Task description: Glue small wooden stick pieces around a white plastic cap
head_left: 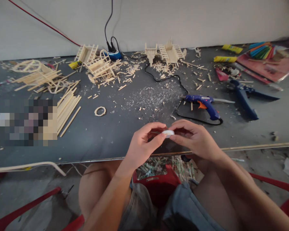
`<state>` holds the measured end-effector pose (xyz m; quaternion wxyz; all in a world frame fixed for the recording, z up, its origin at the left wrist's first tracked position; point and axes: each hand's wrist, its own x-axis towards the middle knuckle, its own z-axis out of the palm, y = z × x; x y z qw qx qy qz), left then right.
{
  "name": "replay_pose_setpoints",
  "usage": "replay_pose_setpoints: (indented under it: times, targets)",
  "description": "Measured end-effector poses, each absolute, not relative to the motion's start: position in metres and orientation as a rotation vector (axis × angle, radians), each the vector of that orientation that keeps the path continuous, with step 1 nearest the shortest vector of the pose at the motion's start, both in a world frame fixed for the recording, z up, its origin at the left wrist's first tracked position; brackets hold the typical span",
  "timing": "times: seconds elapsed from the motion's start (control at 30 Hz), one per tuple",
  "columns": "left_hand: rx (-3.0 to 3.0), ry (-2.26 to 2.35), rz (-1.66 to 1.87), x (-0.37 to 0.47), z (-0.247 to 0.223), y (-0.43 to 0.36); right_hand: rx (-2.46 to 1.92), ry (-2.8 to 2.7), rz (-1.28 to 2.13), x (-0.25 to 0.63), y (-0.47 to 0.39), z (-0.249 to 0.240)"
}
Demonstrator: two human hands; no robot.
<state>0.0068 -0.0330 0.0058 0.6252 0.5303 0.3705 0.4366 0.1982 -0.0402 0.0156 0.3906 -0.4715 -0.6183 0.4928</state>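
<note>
A small white rounded piece (168, 133) is pinched between my two hands above the table's front edge; its exact kind I cannot make out. My left hand (144, 142) grips its left side with thumb and fingertips. On the other side, my right hand (195, 136) pinches it the same way. Beyond the right hand lies a blue glue gun (203, 102) with an orange trigger and a glue stick in its back. To the left on the table rests a small ring of wooden pieces (100, 111).
Thin wooden sticks (68, 110) lie left. Along the wall stand small stick-built models (170, 53), (100, 65) among cut scraps. Blue-handled cutters (244, 99), yellow tubes (225, 59) and coloured sticks (261, 50) lie right. A black cord (167, 78) crosses the table (110, 134).
</note>
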Motion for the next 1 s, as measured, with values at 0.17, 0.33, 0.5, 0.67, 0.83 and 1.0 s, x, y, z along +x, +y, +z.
replay_pose_setpoints:
  times: [0.17, 0.33, 0.5, 0.67, 0.83, 1.0]
  targets:
    - [1.205, 0.888, 1.022, 0.003, 0.012, -0.028, -1.237, -1.528, 1.294, 0.198, -0.04, 0.014]
    - [1.32, 1.082, 1.002, -0.007, 0.016, -0.022, -1.277, -1.547, 1.302, 0.2, -0.038, 0.012]
    - [1.487, 1.249, 0.953, -0.016, 0.017, -0.015, -1.339, -1.492, 1.354, 0.204, -0.038, 0.007]
    - [1.698, 1.307, 0.81, -0.021, 0.022, -0.004, -1.4, -1.419, 1.342, 0.21, -0.033, 0.003]
    - [1.816, 1.218, 0.624, -0.029, 0.017, 0.011, -1.388, -1.329, 1.339, 0.211, -0.026, 0.001]
    - [1.744, 1.146, 0.564, -0.034, 0.006, 0.02, -1.303, -1.297, 1.31, 0.201, -0.022, 0.01]
